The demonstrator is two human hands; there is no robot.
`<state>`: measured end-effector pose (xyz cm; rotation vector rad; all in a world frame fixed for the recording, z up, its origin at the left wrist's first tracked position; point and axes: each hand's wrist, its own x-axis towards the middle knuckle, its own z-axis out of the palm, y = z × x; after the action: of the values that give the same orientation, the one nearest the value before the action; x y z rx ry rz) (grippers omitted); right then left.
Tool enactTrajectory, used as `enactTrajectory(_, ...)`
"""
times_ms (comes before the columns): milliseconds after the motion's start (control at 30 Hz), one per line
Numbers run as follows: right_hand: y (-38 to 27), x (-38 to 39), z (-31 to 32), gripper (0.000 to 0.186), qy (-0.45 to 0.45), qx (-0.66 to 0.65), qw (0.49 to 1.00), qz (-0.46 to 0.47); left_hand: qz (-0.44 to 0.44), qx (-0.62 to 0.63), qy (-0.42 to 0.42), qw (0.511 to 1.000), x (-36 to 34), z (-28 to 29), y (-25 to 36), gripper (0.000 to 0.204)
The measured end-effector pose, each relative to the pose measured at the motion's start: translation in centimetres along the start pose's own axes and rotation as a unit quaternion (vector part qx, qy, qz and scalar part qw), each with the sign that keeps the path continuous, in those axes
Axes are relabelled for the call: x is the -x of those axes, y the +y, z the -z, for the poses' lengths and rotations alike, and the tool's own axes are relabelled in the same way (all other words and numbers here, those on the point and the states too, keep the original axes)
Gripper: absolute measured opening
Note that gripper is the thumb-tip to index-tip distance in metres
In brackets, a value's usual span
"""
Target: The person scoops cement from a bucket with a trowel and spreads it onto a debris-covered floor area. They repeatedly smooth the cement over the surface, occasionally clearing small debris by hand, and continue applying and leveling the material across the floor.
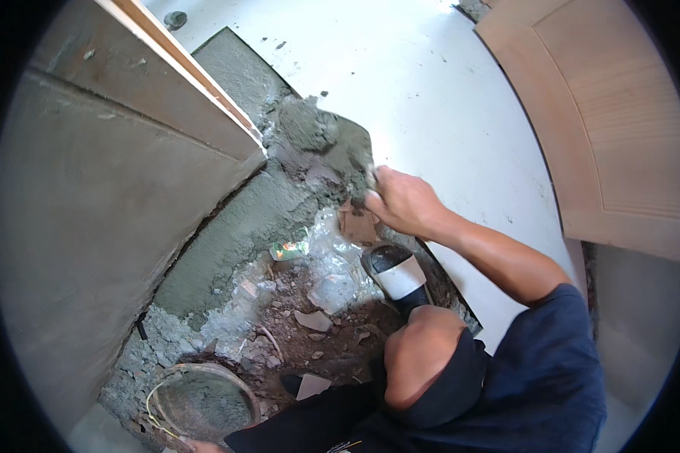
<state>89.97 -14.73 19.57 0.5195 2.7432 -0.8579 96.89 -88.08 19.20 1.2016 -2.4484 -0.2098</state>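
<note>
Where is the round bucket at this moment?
In the head view, the bucket is at the lower left, beside the left hand and the rubble.

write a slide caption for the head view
Right hand gripping a mortar-smeared trowel at rough grey mortar; left hand beside a round tan-rimmed bucket.

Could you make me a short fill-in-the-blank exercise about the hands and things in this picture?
1. The hand stretched out toward the grey cement is the person's ____ one.
2. The bucket beside the left hand has a thin handle coloured ____.
3. The sandal farther from the bucket has a wide strap coloured ____.
4. The pale wooden door is on the ____ side of the picture.

Missing words: right; yellow; white; right.
</note>
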Motion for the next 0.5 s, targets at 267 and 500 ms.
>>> enactTrajectory(267,0.7,-9.9,-2.4,0.036,-0.027,-0.075,0.992,-0.101,-0.017,-0.054,-0.003,0.998,-1.1,1.2,-2.4,0.063)
enactTrajectory(500,1.5,-13.4,1.5,0.042,-0.083,0.143,0.986,0.029,-0.069,-0.118,0.009,0.991,-3.1,1.1,-4.3,0.058)
